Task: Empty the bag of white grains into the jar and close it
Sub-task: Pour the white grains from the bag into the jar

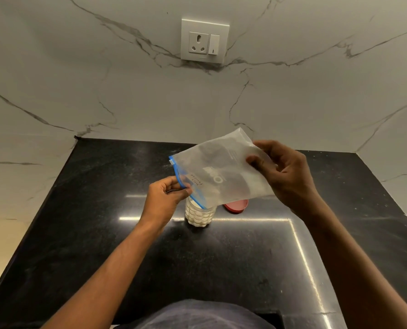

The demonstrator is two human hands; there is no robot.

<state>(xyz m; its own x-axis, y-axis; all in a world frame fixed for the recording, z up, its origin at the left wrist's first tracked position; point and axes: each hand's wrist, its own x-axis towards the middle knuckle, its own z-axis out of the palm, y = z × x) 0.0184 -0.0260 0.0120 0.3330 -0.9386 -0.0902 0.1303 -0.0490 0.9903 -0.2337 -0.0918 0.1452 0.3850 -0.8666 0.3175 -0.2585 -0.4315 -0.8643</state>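
Observation:
A clear zip bag (217, 172) with a blue seal strip hangs tilted above the jar, its mouth end pointing down-left. My left hand (165, 198) pinches the blue zip edge. My right hand (283, 172) grips the bag's raised bottom end. The bag looks nearly flat, with little visible inside. Under its mouth stands a clear patterned jar (200, 216), uncapped and filled with white grains. A red lid (236, 206) lies flat on the counter just right of the jar, partly hidden by the bag.
The black polished counter (233, 269) sits in a marble-walled corner. A white wall socket (204, 41) is high on the back wall. The counter's left edge drops to a lighter surface. My dark clothing shows at the bottom.

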